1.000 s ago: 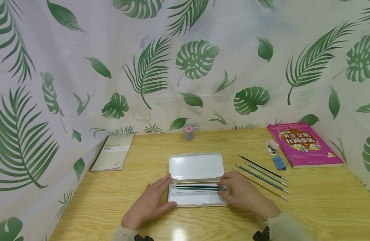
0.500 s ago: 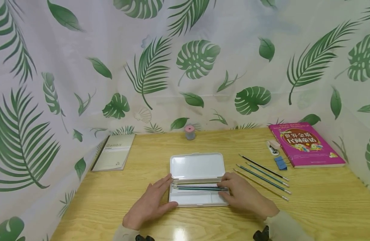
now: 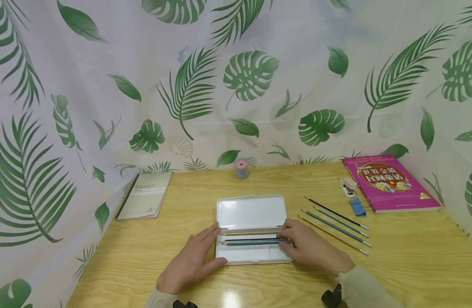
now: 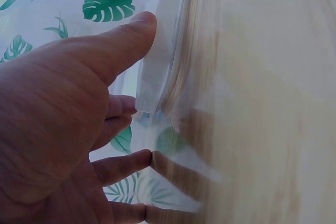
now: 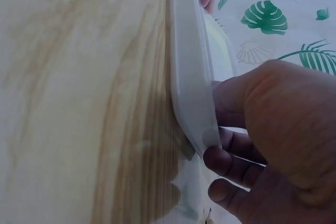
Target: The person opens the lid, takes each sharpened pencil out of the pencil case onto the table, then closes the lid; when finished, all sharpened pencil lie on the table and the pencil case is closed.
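White plastic pencil case (image 3: 246,255) lying open mid-bench, lid (image 3: 251,212) folded flat towards the leaf-print curtain (image 3: 236,85). Holds at least 2 pencils (image 3: 251,241), 1 dark and 1 teal, laid lengthwise in the tray's back channel; exact count hard to tell under the fingers.

Left hand (image 3: 191,261) flat on the wooden bench (image 3: 143,265), touching the case's left end. Grip spread: fingers straight, thumb pressed along the front corner, as seen from the left wrist too. Nothing held.

Right hand (image 3: 311,248) at the case's right end, fingertips resting on the ends of the stowed pencils. Grip loosely bent against the end wall in the right wrist view; no pinch visible, more a nudge or a steadying touch.

Just right of the case, 4 loose pencils (image 3: 336,224) fanned on the bench, apart from both hands.

Judged from this: filling begun, roughly a third done. Left to do, by the look of it: 4 pencils to bring in, lid to fold over. Blue clip (image 3: 358,207) and pink book (image 3: 390,184) farther right, notebook (image 3: 145,194) far left, all untouched.
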A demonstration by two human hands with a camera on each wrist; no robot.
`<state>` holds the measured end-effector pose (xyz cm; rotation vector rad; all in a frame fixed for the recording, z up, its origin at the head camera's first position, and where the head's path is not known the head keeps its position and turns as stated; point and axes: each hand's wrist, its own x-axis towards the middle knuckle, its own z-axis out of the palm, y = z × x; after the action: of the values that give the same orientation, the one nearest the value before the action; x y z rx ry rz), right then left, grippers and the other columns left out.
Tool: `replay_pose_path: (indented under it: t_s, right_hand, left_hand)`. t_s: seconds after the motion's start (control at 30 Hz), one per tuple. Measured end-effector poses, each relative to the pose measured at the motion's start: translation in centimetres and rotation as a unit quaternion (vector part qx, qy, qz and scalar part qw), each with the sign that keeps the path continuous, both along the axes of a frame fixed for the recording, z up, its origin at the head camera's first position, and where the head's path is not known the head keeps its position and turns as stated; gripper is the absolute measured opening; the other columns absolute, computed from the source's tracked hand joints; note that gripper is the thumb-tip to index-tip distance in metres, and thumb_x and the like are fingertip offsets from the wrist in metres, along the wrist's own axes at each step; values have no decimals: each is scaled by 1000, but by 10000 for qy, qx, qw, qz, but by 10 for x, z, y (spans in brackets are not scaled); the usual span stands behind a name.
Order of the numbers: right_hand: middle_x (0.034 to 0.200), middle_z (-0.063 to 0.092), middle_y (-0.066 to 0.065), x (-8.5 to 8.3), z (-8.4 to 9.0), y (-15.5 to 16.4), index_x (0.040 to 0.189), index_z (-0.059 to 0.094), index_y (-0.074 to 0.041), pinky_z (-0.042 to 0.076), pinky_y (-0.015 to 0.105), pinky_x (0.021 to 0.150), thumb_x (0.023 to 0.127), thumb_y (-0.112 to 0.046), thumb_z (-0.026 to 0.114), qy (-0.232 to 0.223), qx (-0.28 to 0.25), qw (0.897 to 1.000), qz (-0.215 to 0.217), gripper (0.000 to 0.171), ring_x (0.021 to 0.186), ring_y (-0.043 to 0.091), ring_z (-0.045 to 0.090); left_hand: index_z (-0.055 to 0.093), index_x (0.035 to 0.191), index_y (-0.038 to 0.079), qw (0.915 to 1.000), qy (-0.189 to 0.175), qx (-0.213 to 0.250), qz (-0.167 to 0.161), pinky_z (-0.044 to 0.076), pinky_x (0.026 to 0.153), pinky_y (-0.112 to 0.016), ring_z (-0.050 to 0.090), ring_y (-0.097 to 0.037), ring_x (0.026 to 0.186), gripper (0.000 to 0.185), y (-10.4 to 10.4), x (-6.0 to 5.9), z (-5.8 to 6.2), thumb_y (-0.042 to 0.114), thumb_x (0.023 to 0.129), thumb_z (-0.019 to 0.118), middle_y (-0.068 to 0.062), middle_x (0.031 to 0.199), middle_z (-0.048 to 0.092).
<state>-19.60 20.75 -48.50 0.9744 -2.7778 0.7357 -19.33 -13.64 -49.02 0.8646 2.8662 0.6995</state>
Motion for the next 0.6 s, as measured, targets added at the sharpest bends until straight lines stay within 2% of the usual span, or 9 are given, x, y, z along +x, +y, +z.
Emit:
replay_pose_path:
  t_s: [0.2,0.4,0.6]
  right_hand:
    - [92,55,-8,1,1,-1,95,70,-17,45,25,67,91,-14,71,-88,-25,9999,-78,5,77,5,47]
    - [89,56,-9,1,-1,0,92,68,-18,47,28,68,89,-12,74,-7,-91,10000,12,9,79,6,51]
    - [86,56,-9,0,-5,3,90,70,-18,45,23,63,86,-10,77,30,-474,9989,19,11,74,6,50]
  left_hand:
    - [38,153,8,10000,-12,-1,1,25,111,-68,32,-29,144,81,0,0,1,51,91,67,-4,163,26]
    - [38,153,8,10000,-13,0,-4,24,112,-68,32,-28,145,81,-1,0,1,52,91,67,-3,163,26]
    - [38,153,9,10000,71,-34,-19,25,111,-69,33,-28,144,81,-1,-1,0,52,92,66,-4,163,27]
